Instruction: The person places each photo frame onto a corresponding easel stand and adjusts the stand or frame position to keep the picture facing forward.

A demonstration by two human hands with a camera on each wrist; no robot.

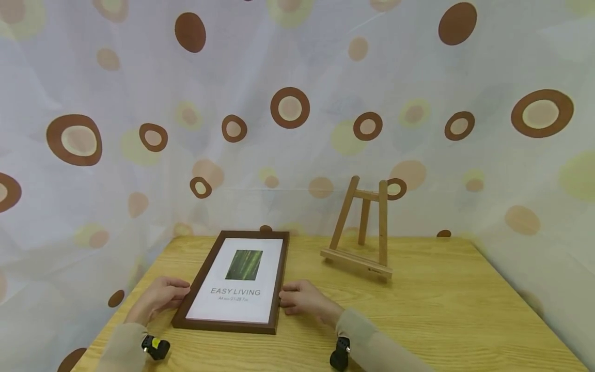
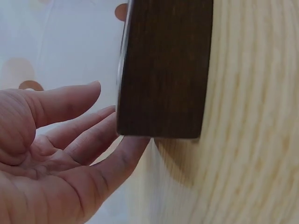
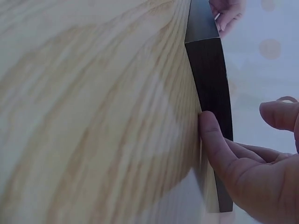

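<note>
A picture frame (image 1: pixel 225 326) with a dark brown border lies flat on the wooden table, left of the middle in the head view. Its white sheet reads "EASY LIVING" under a small green picture. My left hand (image 1: pixel 160 297) touches the frame's left side with its fingers; in the left wrist view the thumb is raised clear of the dark edge (image 2: pixel 166 70). On the opposite side, my right hand (image 1: pixel 309 301) has its fingertips against the right edge. The right wrist view shows that thumb (image 3: pixel 278 115) apart from the dark side wall (image 3: pixel 210 79).
A small wooden easel (image 1: pixel 383 222) stands upright on the table (image 1: pixel 446 310), to the right of and behind the right hand. Behind the table hangs a white curtain (image 1: pixel 251 175) with brown, peach and yellow dots. Each wrist carries a small black camera.
</note>
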